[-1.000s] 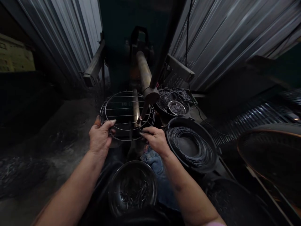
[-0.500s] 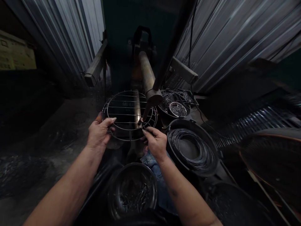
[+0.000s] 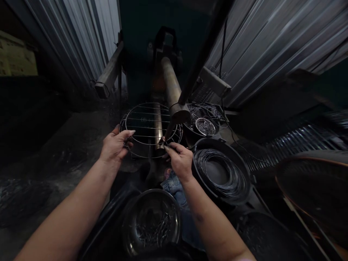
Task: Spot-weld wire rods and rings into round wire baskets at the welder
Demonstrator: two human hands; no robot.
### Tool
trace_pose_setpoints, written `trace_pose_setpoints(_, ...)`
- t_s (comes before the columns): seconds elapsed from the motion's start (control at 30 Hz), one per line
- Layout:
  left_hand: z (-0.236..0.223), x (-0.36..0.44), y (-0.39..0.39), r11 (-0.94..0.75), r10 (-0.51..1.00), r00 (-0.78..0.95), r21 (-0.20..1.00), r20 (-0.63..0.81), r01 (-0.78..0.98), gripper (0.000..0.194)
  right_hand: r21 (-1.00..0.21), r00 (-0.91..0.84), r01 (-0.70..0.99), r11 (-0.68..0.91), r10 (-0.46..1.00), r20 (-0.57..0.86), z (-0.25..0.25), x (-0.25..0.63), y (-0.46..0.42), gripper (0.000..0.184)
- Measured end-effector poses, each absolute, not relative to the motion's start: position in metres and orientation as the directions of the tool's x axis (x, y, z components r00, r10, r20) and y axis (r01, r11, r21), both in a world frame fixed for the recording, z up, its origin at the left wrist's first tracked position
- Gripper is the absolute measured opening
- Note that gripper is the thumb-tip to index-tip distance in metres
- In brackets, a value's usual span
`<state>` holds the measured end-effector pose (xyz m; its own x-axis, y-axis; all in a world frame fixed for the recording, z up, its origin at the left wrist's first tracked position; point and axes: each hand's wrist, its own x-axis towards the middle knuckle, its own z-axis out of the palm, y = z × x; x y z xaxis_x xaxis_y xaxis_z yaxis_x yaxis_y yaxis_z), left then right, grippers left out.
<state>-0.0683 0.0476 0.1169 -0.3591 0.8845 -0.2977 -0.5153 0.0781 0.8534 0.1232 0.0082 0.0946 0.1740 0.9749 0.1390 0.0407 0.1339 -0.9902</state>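
A round wire rack (image 3: 144,127) with parallel cross wires lies over a horizontal metal bar (image 3: 157,125), under the pointed tip of a slanted welding arm (image 3: 178,114). My left hand (image 3: 115,145) grips the rack's left rim, fingers curled over the wire. My right hand (image 3: 178,157) pinches the rack's front right rim, just below the arm's tip. Both hands are closed on the rack.
A black tub with coiled wire rings (image 3: 220,172) sits to the right. A bowl of short wire pieces (image 3: 150,221) is near my lap. A small dish of pieces (image 3: 205,125) stands behind. Corrugated metal walls rise on both sides; a large round pan (image 3: 312,185) is far right.
The rack and both hands have shifted slightly away from me and up in view. My right hand has moved closer to the welding tip.
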Motion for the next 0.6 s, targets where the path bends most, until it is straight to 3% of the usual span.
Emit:
trace_pose_setpoints(0.23, 0.116, -0.070, 0.059, 0.135, 0.863, -0.352, 0.837, -0.362, -0.530, 0.038, -0.990, 0.162, 0.086, 0.110, 0.979, 0.123, 0.101, 0.123, 0.013, 0.018)
trace_pose_setpoints(0.6, 0.108, -0.066, 0.062, 0.097, 0.871, -0.377, 0.863, -0.315, -0.496, 0.031, -0.987, 0.204, 0.108, 0.122, 0.969, 0.142, 0.095, 0.125, 0.018, 0.017)
